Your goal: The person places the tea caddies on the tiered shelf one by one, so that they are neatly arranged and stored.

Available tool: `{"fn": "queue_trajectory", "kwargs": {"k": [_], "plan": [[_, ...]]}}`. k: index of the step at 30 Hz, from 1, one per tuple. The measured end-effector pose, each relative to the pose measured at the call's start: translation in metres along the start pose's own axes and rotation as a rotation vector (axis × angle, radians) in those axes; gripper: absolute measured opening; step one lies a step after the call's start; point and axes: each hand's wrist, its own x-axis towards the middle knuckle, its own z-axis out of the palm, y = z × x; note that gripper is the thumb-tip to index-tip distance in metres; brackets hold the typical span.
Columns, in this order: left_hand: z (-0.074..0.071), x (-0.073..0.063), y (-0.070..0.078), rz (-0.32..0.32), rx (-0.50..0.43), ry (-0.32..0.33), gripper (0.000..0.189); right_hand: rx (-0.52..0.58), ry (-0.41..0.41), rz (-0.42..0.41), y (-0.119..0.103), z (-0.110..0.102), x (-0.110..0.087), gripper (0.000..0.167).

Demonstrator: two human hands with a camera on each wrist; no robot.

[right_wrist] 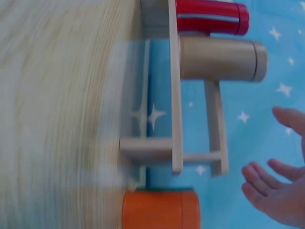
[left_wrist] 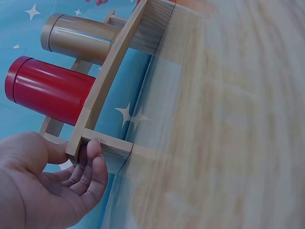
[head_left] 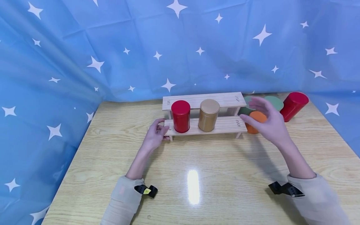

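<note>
1. The likeliest trouble, as I judge it, is a topple: the glossy red canister (head_left: 181,118) and the gold canister (head_left: 208,116) stand upright and apart on the lower board (head_left: 227,124) of the two-tier wooden rack, and a jerk or lift at its left end would tilt the surface beneath them.
2. A pull from that one end could also twist the rack, swinging its right end into the orange canister (right_wrist: 159,210) on the wood-grain table (head_left: 98,156) just beside it.
3. Lowering the right hand (head_left: 271,125) carelessly might knock the orange canister or the green canister (head_left: 275,102) behind (the hand itself hides part of that group from the head camera).
4. The left hand (head_left: 154,136) pinches the lower board's left end, thumb against the board, other fingers curled below, near the left leg (left_wrist: 112,148).
5. The right hand is raised by the rack's right end, thumb and fingers spread apart, gripping nothing; the right wrist view shows it clear of the rack.
</note>
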Motion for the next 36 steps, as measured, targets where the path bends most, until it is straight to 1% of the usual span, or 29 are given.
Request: {"fn": "queue_trajectory", "kwargs": {"k": [2, 7, 13, 15, 25, 30, 36], "plan": [[0.000, 0.001, 0.000, -0.002, 0.001, 0.000, 0.045, -0.022, 0.004, 0.025, 0.007, -0.007, -0.001, 0.069], [0.001, 0.002, 0.000, -0.002, 0.009, 0.003, 0.045, -0.062, 0.011, 0.048, 0.024, -0.021, -0.004, 0.070], [0.000, 0.002, -0.001, -0.001, 0.007, 0.008, 0.045, -0.101, 0.003, 0.082, 0.039, -0.031, -0.008, 0.071], [0.000, 0.002, -0.001, -0.002, 0.004, 0.009, 0.045, -0.111, -0.003, 0.091, 0.043, -0.032, -0.008, 0.071], [0.001, 0.001, -0.001, -0.012, 0.005, 0.013, 0.045, -0.133, -0.087, 0.146, 0.062, -0.033, -0.005, 0.077], [0.001, 0.001, -0.001, -0.020, 0.006, 0.015, 0.044, -0.166, -0.136, 0.175, 0.068, -0.031, -0.002, 0.079], [0.000, 0.001, -0.001, -0.023, 0.011, 0.012, 0.044, -0.184, -0.167, 0.176, 0.070, -0.028, 0.001, 0.079]]}}
